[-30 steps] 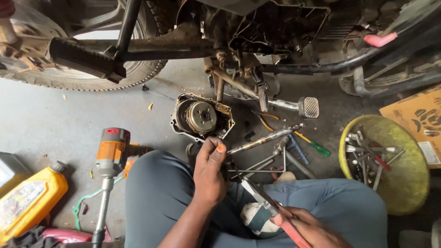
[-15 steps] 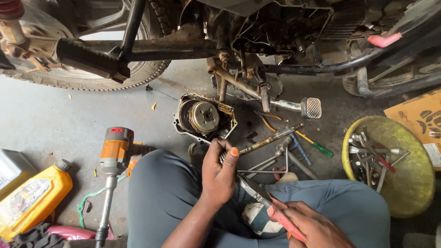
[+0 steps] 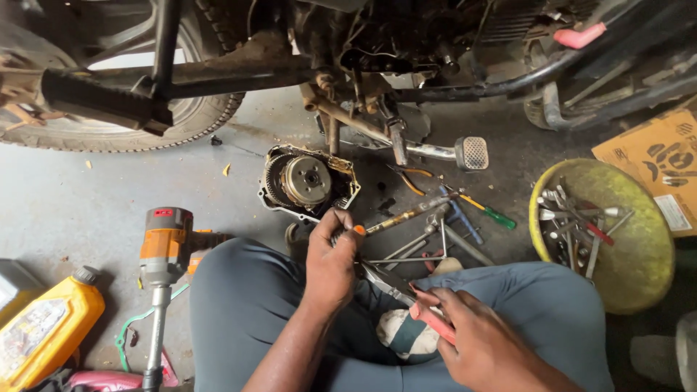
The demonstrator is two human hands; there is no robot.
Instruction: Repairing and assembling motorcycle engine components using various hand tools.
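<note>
On a stained concrete floor point(image 3: 87, 210) at frame centre, the left hand point(image 3: 330, 265) pinched a small part; the right hand point(image 3: 483, 341) gripped red-handled pliers point(image 3: 406, 294).

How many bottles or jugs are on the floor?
1 in clear view: the yellow jug at lower left, beside the orange power tool. The grey container behind it is cut off; others may be hidden.

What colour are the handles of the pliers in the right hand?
Red-pink, on the pliers in the right hand; head view.
</note>
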